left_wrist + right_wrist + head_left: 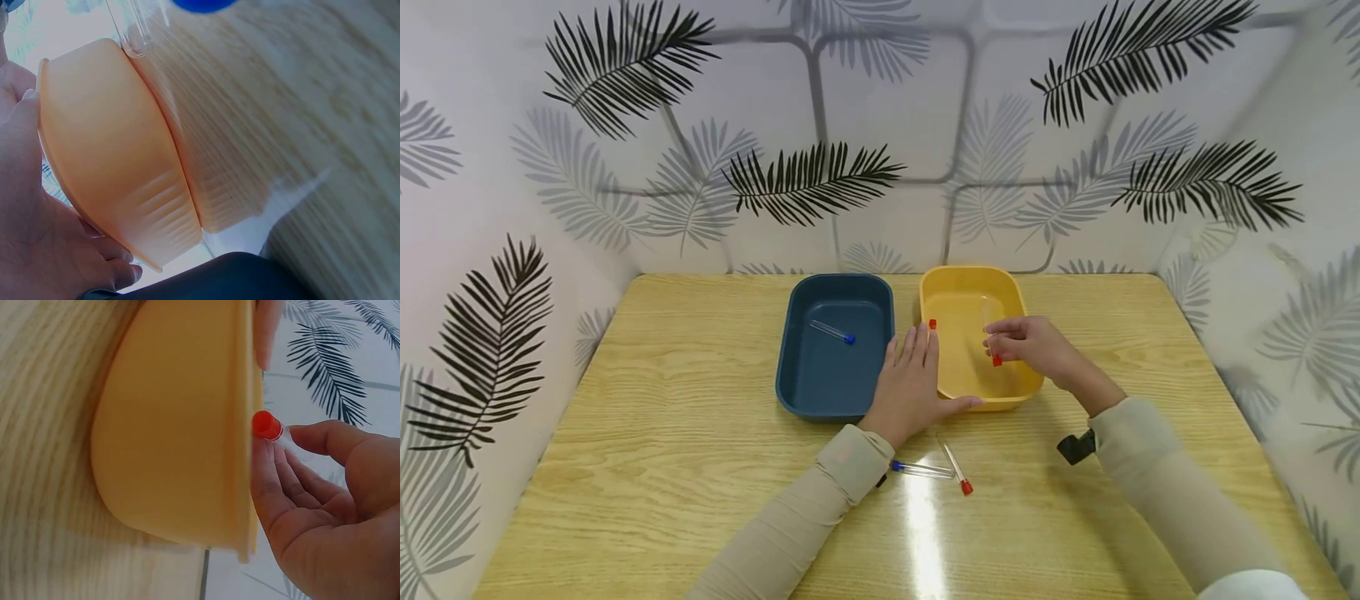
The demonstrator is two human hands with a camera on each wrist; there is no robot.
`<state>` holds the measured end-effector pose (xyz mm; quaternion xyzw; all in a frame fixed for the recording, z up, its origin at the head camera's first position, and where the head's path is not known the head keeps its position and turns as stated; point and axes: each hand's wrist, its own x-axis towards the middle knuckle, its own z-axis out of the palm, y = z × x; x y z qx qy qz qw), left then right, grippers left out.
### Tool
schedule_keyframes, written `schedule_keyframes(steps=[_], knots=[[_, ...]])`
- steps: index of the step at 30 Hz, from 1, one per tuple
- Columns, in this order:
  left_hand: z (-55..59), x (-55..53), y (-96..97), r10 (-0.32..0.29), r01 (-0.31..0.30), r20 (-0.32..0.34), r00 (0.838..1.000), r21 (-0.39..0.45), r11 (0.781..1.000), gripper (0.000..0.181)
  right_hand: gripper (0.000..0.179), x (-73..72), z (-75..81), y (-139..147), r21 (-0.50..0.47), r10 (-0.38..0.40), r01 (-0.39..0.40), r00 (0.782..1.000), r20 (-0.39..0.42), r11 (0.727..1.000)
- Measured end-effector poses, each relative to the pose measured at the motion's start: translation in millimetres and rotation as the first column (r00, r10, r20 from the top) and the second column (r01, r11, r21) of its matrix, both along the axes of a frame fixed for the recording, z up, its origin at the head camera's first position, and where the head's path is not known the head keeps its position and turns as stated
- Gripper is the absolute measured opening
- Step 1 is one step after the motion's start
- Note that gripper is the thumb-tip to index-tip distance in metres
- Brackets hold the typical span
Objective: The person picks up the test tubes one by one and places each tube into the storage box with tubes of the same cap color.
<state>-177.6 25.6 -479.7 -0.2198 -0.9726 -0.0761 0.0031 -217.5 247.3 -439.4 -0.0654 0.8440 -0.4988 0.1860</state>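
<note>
My right hand [1028, 343] pinches a clear test tube with a red cap [267, 425] between thumb and fingers, over the yellow tray [973, 403]. My left hand [912, 398] lies with straight, spread fingers on the yellow tray's left and near rim, its thumb along the near edge. Another red cap [932, 323] shows just beyond the left fingertips, at the tray's left side; the rest of that tube is hidden. On the table below the left hand lie a blue-capped tube [922, 471] and a red-capped tube [955, 467], their ends close together.
A dark blue tray [784, 367] stands left of the yellow one, with a blue-capped tube [832, 332] lying in it. Both trays stand near the back of the wooden table [662, 433]. Leaf-patterned cloth [895, 108] hangs behind and at the sides.
</note>
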Motion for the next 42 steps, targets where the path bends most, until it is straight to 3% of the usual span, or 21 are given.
schedule_keyframes(steps=[15, 22, 26, 32, 42], knots=[[-1.2, -0.1, 0.2, -0.003, 0.003, -0.01, 1.0, -0.017, 1.0, 0.119, 0.032, -0.9, -28.8, -14.8, 0.063, 0.16, -0.16, 0.987, 0.014, 0.985], [1.0, -0.5, 0.4, -0.006, 0.006, -0.011, 1.0, -0.012, 1.0, 0.12, 0.026, -1.5, -29.2, -22.6, 0.144, 0.207, -0.209, 0.978, 0.034, 0.967], [1.3, -0.6, 0.7, -0.006, 0.006, -0.013, 1.0, -0.015, 1.0, 0.119, 0.024, -2.1, -30.7, -23.9, 0.127, 0.242, -0.249, 0.968, 0.072, 0.96], [1.9, 0.4, 0.8, -0.008, 0.008, -0.005, 1.0, -0.016, 1.0, 0.117, 0.023, -3.8, -36.0, -24.9, 0.111, 0.231, -0.245, 0.965, 0.124, 0.963], [1.3, 1.0, 0.8, -0.003, 0.003, 0.007, 1.0, -0.009, 1.0, 0.118, 0.022, 0.4, -33.8, -27.0, 0.104, 0.263, -0.268, 0.963, 0.063, 0.958]])
